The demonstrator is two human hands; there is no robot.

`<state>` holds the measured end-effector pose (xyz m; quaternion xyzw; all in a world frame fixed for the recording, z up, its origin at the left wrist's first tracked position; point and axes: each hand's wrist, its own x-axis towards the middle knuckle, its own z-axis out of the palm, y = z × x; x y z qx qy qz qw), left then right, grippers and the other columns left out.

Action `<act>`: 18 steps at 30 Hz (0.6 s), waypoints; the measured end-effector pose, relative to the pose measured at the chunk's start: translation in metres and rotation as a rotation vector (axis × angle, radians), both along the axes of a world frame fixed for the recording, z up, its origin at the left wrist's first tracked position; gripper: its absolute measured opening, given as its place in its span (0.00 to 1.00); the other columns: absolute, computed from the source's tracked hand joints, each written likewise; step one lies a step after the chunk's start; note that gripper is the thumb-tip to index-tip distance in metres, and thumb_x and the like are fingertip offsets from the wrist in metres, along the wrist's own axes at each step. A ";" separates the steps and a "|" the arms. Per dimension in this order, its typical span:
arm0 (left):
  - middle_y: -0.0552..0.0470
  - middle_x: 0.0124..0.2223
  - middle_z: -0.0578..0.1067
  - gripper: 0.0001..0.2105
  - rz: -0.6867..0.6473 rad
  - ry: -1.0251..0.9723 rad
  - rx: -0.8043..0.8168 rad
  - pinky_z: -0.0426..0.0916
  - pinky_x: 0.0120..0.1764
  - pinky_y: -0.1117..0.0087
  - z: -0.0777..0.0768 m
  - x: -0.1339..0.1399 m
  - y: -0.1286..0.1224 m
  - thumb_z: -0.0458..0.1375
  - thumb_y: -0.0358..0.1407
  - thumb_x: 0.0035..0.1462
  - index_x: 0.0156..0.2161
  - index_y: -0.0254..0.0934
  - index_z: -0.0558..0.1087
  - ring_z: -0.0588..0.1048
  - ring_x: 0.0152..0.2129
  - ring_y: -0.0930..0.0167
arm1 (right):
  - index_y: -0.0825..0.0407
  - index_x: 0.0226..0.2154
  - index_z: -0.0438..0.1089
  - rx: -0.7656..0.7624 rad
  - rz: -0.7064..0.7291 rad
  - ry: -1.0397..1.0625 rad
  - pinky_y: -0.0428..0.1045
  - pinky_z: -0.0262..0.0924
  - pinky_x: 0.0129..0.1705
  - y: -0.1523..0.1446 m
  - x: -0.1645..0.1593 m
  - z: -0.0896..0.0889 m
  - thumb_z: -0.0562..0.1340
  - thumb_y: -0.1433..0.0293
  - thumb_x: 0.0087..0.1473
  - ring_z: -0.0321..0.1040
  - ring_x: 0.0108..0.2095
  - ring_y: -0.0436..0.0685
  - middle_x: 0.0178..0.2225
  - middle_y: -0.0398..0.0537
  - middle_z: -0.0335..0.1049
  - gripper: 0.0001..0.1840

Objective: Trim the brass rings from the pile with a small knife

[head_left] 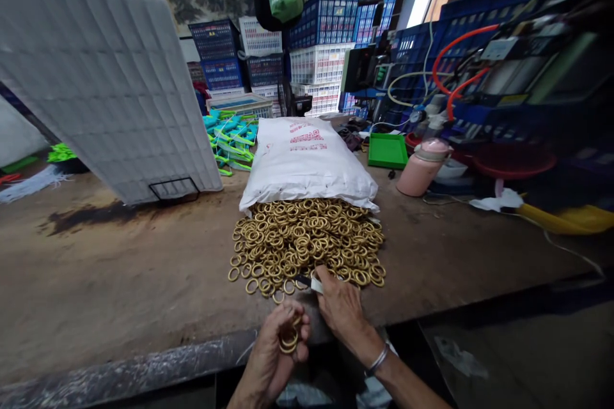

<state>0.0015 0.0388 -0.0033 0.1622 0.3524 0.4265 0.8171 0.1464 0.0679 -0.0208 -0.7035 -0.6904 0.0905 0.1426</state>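
My left hand (268, 351) is curled with several gold-coloured metal rings (288, 342) in its palm, close to the table's front edge. Between the thumb and fingers of my right hand (346, 310) is a slim tool with a white body and a dark tip (304, 280); its exact kind cannot be made out. The tip reaches the near edge of a large heap of rings (307, 236). Behind that heap lies a white woven sack (311, 160) with red print, its mouth towards me and rings spread in front of it.
A grey-white ribbed panel (110, 89) stands on the table (144, 281) at left. Green and turquoise plastic pieces (233, 134) lie beside the sack. To the right are a green tray (387, 150), a pink bottle (422, 167) and a machine with orange hoses (460, 54). Stacked crates (321, 64) fill the back.
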 end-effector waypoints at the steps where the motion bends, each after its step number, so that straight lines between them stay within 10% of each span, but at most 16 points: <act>1: 0.51 0.29 0.70 0.09 0.016 0.004 -0.022 0.60 0.18 0.80 0.000 0.000 0.001 0.59 0.36 0.47 0.30 0.32 0.66 0.68 0.22 0.76 | 0.50 0.36 0.61 0.006 -0.006 0.021 0.46 0.40 0.26 0.000 0.001 0.000 0.53 0.79 0.45 0.66 0.27 0.52 0.26 0.43 0.70 0.13; 18: 0.63 0.15 0.58 0.17 -0.086 0.533 0.346 0.47 0.12 0.81 -0.008 0.008 0.017 0.56 0.49 0.46 0.24 0.35 0.62 0.52 0.09 0.83 | 0.51 0.23 0.58 -0.092 0.105 0.825 0.43 0.50 0.26 -0.011 -0.003 0.029 0.52 0.63 0.50 0.53 0.23 0.48 0.21 0.38 0.56 0.11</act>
